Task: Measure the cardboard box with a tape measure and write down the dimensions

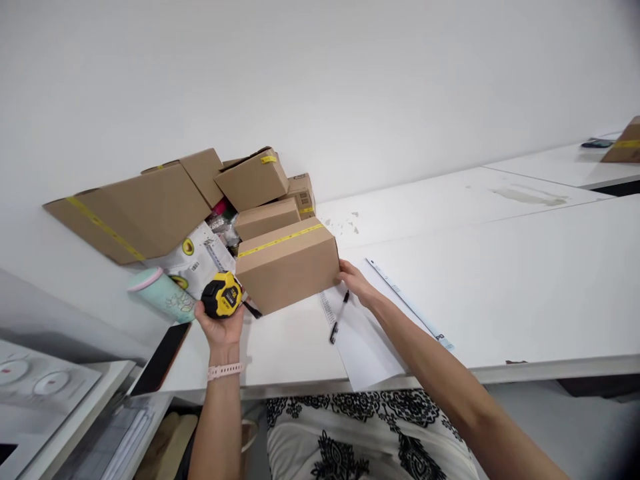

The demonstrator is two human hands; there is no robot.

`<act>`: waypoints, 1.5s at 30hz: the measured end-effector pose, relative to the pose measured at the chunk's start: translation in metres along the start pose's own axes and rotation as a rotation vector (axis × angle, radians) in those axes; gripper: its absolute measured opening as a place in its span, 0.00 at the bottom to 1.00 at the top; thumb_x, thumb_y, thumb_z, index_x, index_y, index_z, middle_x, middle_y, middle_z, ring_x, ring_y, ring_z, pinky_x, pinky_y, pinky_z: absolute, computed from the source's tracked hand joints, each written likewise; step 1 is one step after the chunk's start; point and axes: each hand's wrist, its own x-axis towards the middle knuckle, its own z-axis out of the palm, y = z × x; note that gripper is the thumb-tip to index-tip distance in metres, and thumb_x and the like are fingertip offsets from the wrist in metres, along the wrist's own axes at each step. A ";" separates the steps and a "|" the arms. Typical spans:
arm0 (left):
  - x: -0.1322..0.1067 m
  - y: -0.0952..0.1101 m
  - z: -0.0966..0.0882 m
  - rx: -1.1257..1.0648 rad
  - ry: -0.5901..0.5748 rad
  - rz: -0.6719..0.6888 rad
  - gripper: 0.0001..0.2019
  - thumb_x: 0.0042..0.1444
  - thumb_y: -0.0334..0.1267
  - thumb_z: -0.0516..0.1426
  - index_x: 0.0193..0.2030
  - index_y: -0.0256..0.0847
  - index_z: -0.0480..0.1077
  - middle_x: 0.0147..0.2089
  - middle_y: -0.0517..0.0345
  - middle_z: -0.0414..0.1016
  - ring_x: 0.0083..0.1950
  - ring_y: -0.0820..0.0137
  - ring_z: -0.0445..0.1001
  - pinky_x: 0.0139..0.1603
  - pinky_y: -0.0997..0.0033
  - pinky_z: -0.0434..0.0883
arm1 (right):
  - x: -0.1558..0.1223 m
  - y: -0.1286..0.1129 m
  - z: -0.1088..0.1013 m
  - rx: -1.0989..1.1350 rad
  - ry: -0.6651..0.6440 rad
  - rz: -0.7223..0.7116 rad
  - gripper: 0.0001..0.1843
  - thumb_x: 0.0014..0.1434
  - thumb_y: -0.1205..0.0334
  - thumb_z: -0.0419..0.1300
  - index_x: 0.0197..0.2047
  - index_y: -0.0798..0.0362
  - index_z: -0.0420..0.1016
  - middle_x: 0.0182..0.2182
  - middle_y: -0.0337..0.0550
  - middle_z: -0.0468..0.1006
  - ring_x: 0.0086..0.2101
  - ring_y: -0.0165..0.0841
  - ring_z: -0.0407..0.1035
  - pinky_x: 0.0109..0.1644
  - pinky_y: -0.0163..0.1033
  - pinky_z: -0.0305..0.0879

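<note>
My left hand [220, 327] is closed around a yellow and black tape measure [223, 295]. A short length of its blade stretches up and away, beside the near box. Fingers of my right hand [356, 281] rest against the right end of a cardboard box [290, 267] with yellow tape along its top. That box stands on the white table, partly over a printed sheet. Below my right hand a black pen [340, 317] lies on white paper [367, 347]. A light blue strip [410, 303] runs along the paper's right side.
Several more cardboard boxes [253, 180] are piled against the wall, with a large one [145, 213] at left. A mint tumbler [163, 293] lies tilted near a dark phone-like slab [163, 358]. Another box [625, 143] sits far right. The table's front edge [550, 370] is close.
</note>
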 end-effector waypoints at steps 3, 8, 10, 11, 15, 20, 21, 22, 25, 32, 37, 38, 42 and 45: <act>0.002 0.017 0.010 -0.045 -0.010 0.012 0.28 0.49 0.65 0.59 0.50 0.50 0.77 0.58 0.54 0.80 0.54 0.57 0.77 0.46 0.59 0.78 | -0.005 -0.017 -0.001 0.033 0.007 -0.042 0.35 0.55 0.66 0.55 0.67 0.52 0.70 0.61 0.48 0.78 0.57 0.39 0.72 0.62 0.46 0.68; 0.006 0.048 0.030 -0.087 -0.040 0.053 0.22 0.54 0.60 0.59 0.49 0.51 0.79 0.59 0.57 0.80 0.55 0.59 0.77 0.46 0.60 0.79 | -0.010 -0.043 -0.010 -0.047 0.073 -0.165 0.30 0.59 0.57 0.58 0.65 0.51 0.72 0.61 0.49 0.77 0.51 0.40 0.72 0.56 0.47 0.70; 0.005 0.052 0.037 -0.077 -0.025 0.056 0.20 0.55 0.59 0.59 0.48 0.53 0.79 0.58 0.60 0.81 0.58 0.59 0.77 0.49 0.59 0.80 | -0.008 -0.047 -0.012 -0.091 0.127 -0.171 0.30 0.61 0.53 0.58 0.64 0.52 0.73 0.61 0.51 0.76 0.50 0.41 0.72 0.57 0.49 0.69; 0.004 0.053 0.040 -0.063 -0.015 0.054 0.19 0.55 0.59 0.60 0.47 0.53 0.79 0.58 0.61 0.81 0.59 0.59 0.77 0.49 0.58 0.80 | -0.006 -0.048 -0.012 -0.115 0.154 -0.169 0.29 0.61 0.52 0.58 0.63 0.53 0.74 0.62 0.52 0.76 0.49 0.41 0.72 0.57 0.50 0.69; 0.001 0.052 0.045 0.051 0.025 0.005 0.19 0.51 0.58 0.63 0.45 0.51 0.79 0.55 0.60 0.82 0.60 0.55 0.77 0.48 0.54 0.81 | 0.002 -0.053 -0.015 -0.196 0.185 -0.179 0.24 0.62 0.52 0.58 0.57 0.53 0.79 0.60 0.52 0.77 0.47 0.41 0.73 0.57 0.51 0.68; 0.002 0.062 0.047 0.317 -0.042 -0.001 0.24 0.43 0.57 0.70 0.41 0.42 0.81 0.45 0.52 0.83 0.52 0.54 0.80 0.48 0.58 0.81 | 0.011 -0.084 -0.022 -0.130 0.210 -0.291 0.20 0.63 0.55 0.58 0.54 0.52 0.80 0.57 0.51 0.79 0.52 0.41 0.72 0.57 0.48 0.67; 0.003 0.065 0.051 0.383 -0.097 -0.016 0.25 0.41 0.56 0.71 0.41 0.40 0.81 0.44 0.51 0.83 0.49 0.56 0.80 0.47 0.61 0.80 | 0.013 -0.094 -0.022 -0.093 0.194 -0.308 0.19 0.63 0.55 0.58 0.52 0.51 0.81 0.56 0.49 0.80 0.52 0.40 0.72 0.58 0.48 0.67; 0.005 0.068 0.056 0.445 -0.160 -0.048 0.25 0.40 0.56 0.72 0.41 0.39 0.81 0.43 0.51 0.83 0.47 0.58 0.80 0.46 0.64 0.80 | 0.015 -0.103 -0.021 -0.056 0.161 -0.317 0.18 0.64 0.54 0.57 0.51 0.51 0.81 0.55 0.48 0.80 0.52 0.40 0.72 0.58 0.48 0.66; 0.013 0.072 0.082 0.584 -0.316 -0.180 0.27 0.41 0.58 0.71 0.42 0.38 0.82 0.43 0.50 0.84 0.44 0.60 0.80 0.44 0.65 0.79 | 0.025 -0.121 -0.016 0.025 0.036 -0.320 0.19 0.67 0.48 0.55 0.45 0.51 0.82 0.51 0.47 0.82 0.49 0.39 0.73 0.56 0.46 0.66; 0.044 0.051 0.150 0.813 -0.450 -0.386 0.24 0.41 0.59 0.71 0.36 0.40 0.81 0.38 0.52 0.84 0.39 0.60 0.81 0.38 0.64 0.77 | 0.064 -0.091 -0.009 0.128 0.025 -0.189 0.30 0.64 0.35 0.54 0.32 0.52 0.81 0.38 0.48 0.83 0.41 0.37 0.71 0.53 0.45 0.64; 0.062 0.025 0.167 0.869 -0.554 -0.544 0.25 0.40 0.60 0.71 0.35 0.39 0.81 0.37 0.49 0.84 0.35 0.61 0.81 0.36 0.65 0.77 | 0.077 -0.059 -0.015 0.240 0.099 -0.100 0.18 0.59 0.46 0.57 0.33 0.51 0.79 0.43 0.45 0.83 0.45 0.38 0.73 0.53 0.44 0.64; 0.064 0.021 0.169 0.873 -0.553 -0.548 0.25 0.40 0.60 0.71 0.35 0.39 0.81 0.37 0.49 0.84 0.35 0.62 0.81 0.36 0.66 0.77 | 0.078 -0.056 -0.015 0.248 0.091 -0.077 0.16 0.57 0.49 0.57 0.33 0.50 0.80 0.44 0.45 0.83 0.46 0.38 0.73 0.52 0.44 0.65; 0.067 0.010 0.176 0.898 -0.540 -0.560 0.26 0.40 0.61 0.71 0.36 0.40 0.81 0.38 0.50 0.85 0.36 0.63 0.81 0.34 0.68 0.76 | 0.076 -0.056 -0.014 0.283 0.037 -0.076 0.14 0.53 0.51 0.59 0.36 0.51 0.80 0.43 0.44 0.82 0.47 0.38 0.72 0.49 0.41 0.65; 0.066 0.011 0.181 0.950 -0.537 -0.554 0.27 0.39 0.62 0.71 0.35 0.41 0.81 0.37 0.51 0.85 0.37 0.62 0.81 0.32 0.69 0.75 | 0.074 -0.059 -0.012 0.325 -0.010 -0.062 0.14 0.52 0.50 0.63 0.37 0.51 0.79 0.41 0.42 0.82 0.45 0.36 0.71 0.48 0.39 0.66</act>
